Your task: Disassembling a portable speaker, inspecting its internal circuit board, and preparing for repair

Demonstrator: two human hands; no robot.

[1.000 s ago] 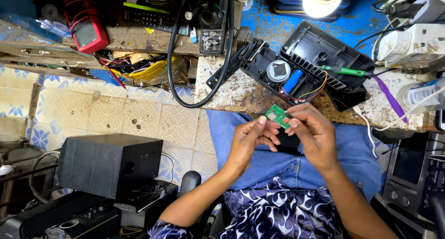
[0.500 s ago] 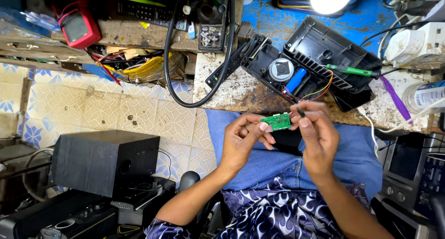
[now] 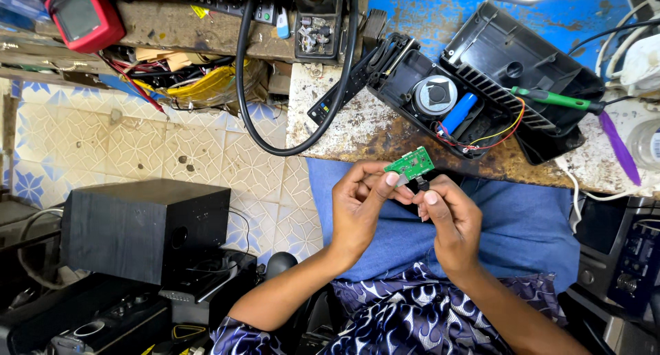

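Observation:
I sit at a worn workbench (image 3: pixel 344 121) with both hands raised over my lap. My left hand (image 3: pixel 361 203) pinches a small green circuit board (image 3: pixel 410 164) between thumb and fingertips. My right hand (image 3: pixel 447 214) grips a small dark part (image 3: pixel 421 184) at the board's lower edge. Just beyond the board lies an opened black plastic device case (image 3: pixel 481 87) with a round grey speaker, a blue cylindrical cell and red and yellow wires that run toward the board.
A green-handled screwdriver (image 3: pixel 550 98) rests on the case. A thick black cable (image 3: pixel 247 87) loops off the bench. A red meter (image 3: pixel 82 18) sits at top left. A black speaker box (image 3: pixel 137 228) stands on the tiled floor at my left, more equipment at right.
My hands and the green board have shifted slightly left and down in view. The grip of both hands on the board stays the same.

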